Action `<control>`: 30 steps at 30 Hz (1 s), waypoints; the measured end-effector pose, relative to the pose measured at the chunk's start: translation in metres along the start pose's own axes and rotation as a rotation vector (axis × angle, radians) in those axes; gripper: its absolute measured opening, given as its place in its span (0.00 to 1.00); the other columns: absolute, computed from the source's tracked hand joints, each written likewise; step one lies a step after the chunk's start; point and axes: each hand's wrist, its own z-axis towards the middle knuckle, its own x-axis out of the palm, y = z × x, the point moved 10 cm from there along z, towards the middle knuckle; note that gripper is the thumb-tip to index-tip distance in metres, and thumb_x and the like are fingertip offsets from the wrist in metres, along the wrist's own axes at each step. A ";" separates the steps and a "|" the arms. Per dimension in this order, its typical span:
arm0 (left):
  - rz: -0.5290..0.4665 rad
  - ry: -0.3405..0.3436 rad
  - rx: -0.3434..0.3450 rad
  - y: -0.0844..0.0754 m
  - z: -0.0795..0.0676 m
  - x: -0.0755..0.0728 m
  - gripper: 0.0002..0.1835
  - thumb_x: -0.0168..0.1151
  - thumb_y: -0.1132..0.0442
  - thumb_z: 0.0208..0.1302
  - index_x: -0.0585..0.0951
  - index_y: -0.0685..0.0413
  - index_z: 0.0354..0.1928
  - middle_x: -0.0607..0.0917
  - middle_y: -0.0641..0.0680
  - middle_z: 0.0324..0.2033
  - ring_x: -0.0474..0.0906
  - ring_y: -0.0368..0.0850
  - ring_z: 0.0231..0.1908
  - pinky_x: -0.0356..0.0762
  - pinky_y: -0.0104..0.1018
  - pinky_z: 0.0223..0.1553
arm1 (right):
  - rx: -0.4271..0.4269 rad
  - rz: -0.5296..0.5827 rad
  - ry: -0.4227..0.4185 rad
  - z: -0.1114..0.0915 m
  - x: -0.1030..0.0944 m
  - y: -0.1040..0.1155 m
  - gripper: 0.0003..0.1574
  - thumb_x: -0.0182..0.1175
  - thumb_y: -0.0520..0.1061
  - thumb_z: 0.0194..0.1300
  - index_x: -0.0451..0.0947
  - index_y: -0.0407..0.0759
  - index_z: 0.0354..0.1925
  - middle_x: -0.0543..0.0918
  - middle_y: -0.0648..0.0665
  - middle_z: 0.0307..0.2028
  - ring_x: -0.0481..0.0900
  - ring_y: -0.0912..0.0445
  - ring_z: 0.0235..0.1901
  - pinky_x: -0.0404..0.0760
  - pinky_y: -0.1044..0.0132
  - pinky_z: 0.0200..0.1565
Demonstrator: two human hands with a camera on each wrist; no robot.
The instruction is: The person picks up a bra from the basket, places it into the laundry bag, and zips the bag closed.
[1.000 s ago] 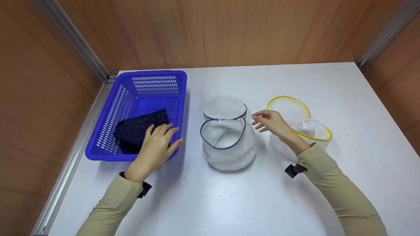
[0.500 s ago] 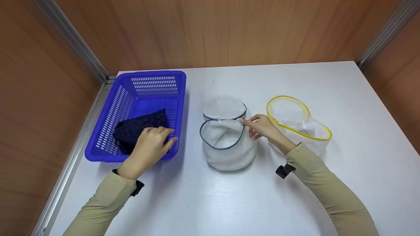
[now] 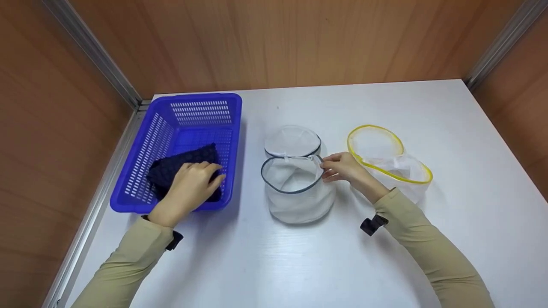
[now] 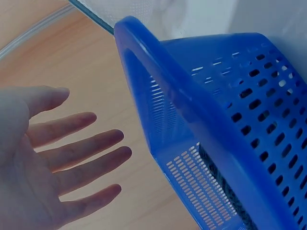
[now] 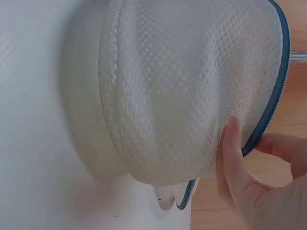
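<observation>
In the head view, my left hand [image 3: 188, 184] hovers over the near side of a blue plastic basket [image 3: 197, 98] with slotted walls. A folded dark navy cloth [image 3: 199, 155] lies inside, partly hidden by that hand. The left wrist view shows the fingers spread and holding nothing, beside the basket rim [image 4: 187, 105]. My right hand [image 3: 349, 169] pinches the right edge of a white mesh laundry bag [image 3: 299, 209] with navy zip trim. Its lid is folded back and its mouth gapes. In the right wrist view, thumb and fingers grip the trim [image 5: 276, 96] from both sides.
Right of the navy-trimmed bag, a second white mesh laundry bag [image 3: 413, 187] with yellow trim lies unzipped, partly behind the right hand. Wood-grain panels [image 3: 295, 42] with metal edge strips stand around the white table [image 3: 274, 265].
My right hand has moved left from near the yellow-trimmed bag and taken hold of the navy-trimmed laundry bag's edge. The left hand has drawn slightly left and nearer, over the basket.
</observation>
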 end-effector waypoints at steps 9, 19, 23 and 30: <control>0.034 0.059 -0.008 0.009 0.008 0.000 0.14 0.58 0.59 0.57 0.80 0.65 0.38 0.82 0.61 0.33 0.78 0.58 0.35 0.71 0.52 0.36 | 0.001 0.136 0.024 -0.002 0.002 -0.006 0.27 0.51 0.30 0.57 0.60 0.22 0.55 0.77 0.51 0.25 0.77 0.62 0.26 0.79 0.70 0.33; 0.045 0.180 -0.002 0.028 0.018 0.007 0.13 0.57 0.62 0.57 0.79 0.67 0.37 0.82 0.62 0.31 0.78 0.59 0.33 0.74 0.53 0.35 | 0.007 0.211 0.010 -0.005 0.001 -0.010 0.26 0.54 0.29 0.55 0.64 0.27 0.54 0.78 0.49 0.27 0.77 0.62 0.26 0.79 0.70 0.33; 0.029 0.286 -0.022 0.039 0.022 0.016 0.13 0.56 0.62 0.58 0.78 0.69 0.37 0.82 0.64 0.31 0.78 0.60 0.33 0.75 0.52 0.34 | -0.005 0.220 0.019 -0.006 0.002 -0.010 0.23 0.52 0.28 0.57 0.64 0.28 0.53 0.78 0.51 0.24 0.77 0.63 0.27 0.79 0.70 0.33; 0.006 0.474 -0.089 0.057 0.027 0.033 0.17 0.56 0.60 0.58 0.77 0.68 0.43 0.80 0.66 0.40 0.74 0.62 0.43 0.71 0.54 0.44 | -0.029 0.200 0.037 -0.009 0.000 -0.010 0.25 0.53 0.30 0.56 0.64 0.27 0.54 0.79 0.50 0.28 0.77 0.62 0.29 0.78 0.70 0.35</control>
